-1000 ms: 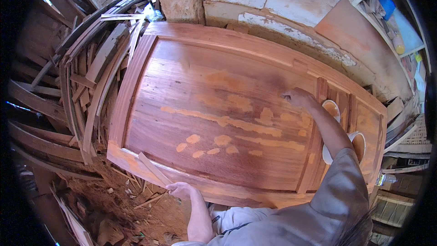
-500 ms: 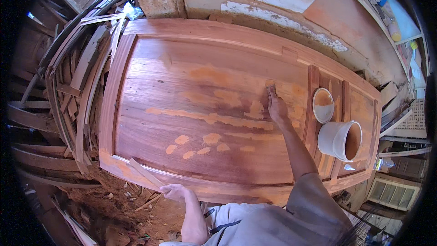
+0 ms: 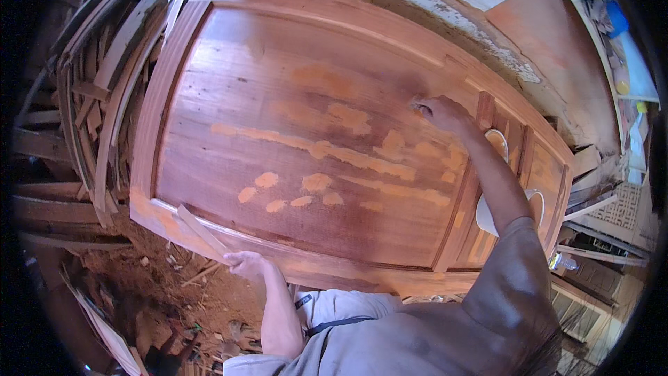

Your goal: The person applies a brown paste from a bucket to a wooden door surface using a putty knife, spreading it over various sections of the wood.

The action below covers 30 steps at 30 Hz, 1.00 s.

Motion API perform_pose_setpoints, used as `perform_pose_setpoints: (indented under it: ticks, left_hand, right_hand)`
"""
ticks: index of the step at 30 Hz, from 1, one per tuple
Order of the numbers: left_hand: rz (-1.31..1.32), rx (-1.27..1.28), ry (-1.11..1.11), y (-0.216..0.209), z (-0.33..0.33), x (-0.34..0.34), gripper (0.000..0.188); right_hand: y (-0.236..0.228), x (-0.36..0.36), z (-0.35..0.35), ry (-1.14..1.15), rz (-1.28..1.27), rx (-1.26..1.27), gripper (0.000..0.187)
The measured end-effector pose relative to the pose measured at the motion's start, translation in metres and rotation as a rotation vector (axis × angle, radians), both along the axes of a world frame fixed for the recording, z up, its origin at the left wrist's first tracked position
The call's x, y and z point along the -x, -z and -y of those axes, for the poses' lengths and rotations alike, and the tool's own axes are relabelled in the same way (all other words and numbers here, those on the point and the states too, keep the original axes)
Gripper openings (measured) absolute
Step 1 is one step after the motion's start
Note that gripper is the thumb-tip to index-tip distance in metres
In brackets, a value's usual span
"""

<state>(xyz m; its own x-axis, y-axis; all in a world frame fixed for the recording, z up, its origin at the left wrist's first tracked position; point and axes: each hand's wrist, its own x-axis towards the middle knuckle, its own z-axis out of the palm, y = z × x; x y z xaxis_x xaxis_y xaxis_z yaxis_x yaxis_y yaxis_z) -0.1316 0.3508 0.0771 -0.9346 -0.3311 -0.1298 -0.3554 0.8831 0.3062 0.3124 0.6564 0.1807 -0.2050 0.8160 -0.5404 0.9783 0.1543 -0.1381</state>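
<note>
A large reddish-brown wooden door with a framed panel lies flat before me, marked with orange filler patches. My left hand, at the near left edge, is closed round the end of a thin wooden strip that slants over the door's frame. Reaching across the panel, my right hand is closed near its far right part. Its fingertips meet over a small thing close to the surface, too hidden to name. Partly behind my right arm are a white bucket and a round lid holding orange-brown filler.
Scrap boards are piled along the left side. A stained wall runs behind the door. A plastic bottle stands off the right end, and shelving with odds and ends is at the far right. Wood shavings cover the ground.
My right hand has moved right and slightly farther across the panel, turning so the orange-tipped thing in it is now mostly hidden. The view has shifted; my left hand keeps hold of the strip.
</note>
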Motion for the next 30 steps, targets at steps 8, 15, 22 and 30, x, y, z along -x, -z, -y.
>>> perform_pose_setpoints:
  ticks: [8, 15, 22, 30]
  left_hand:
    - [0.005, -0.002, 0.056, 0.015, 0.006, 0.0, 0.076]
    - [0.004, -0.083, 0.053, -0.011, -0.005, -0.009, 0.073]
    - [-0.02, -0.056, 0.043, 0.007, 0.005, 0.002, 0.072]
    - [-0.051, -0.102, 0.082, 0.017, 0.001, -0.003, 0.071]
  right_hand:
    - [0.055, -0.081, 0.01, -0.102, -0.155, -0.028, 0.038]
    - [0.002, -0.07, 0.024, -0.045, 0.322, 0.325, 0.042]
    - [0.007, -0.003, 0.0, 0.115, 0.007, 0.085, 0.041]
    - [0.016, -0.063, -0.013, -0.015, 0.466, 0.548, 0.041]
